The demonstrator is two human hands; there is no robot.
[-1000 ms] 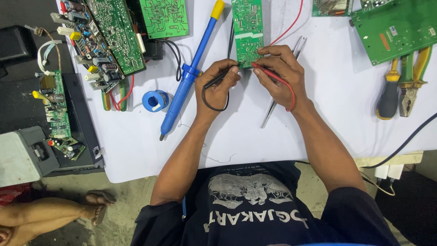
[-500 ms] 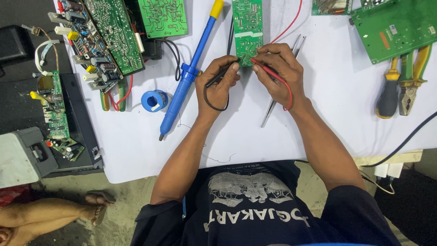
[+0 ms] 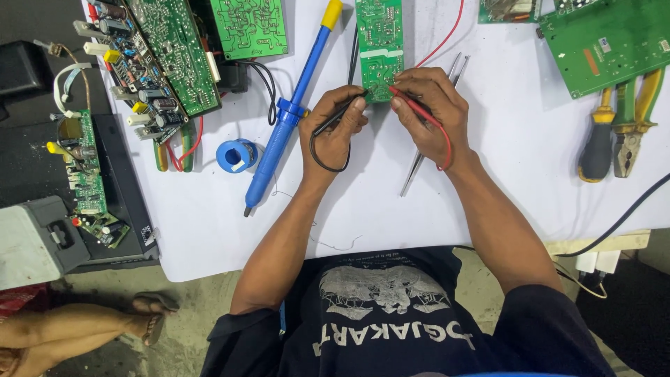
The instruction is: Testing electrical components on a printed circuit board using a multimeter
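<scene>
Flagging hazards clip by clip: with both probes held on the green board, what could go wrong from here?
1. The black probe in the left hand and red probe in the right hand meet close together on the narrow circuit board; a slip might bridge neighbouring solder points.
2. The tweezers lie under the right hand, so a wrist shift could nudge them.

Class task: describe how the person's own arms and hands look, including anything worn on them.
Both forearms are bare to above the elbows. The left hand and right hand wear no gloves; no rings, watch or bracelets show. Short dark sleeves of a dark printed T-shirt cover the upper arms.
</scene>
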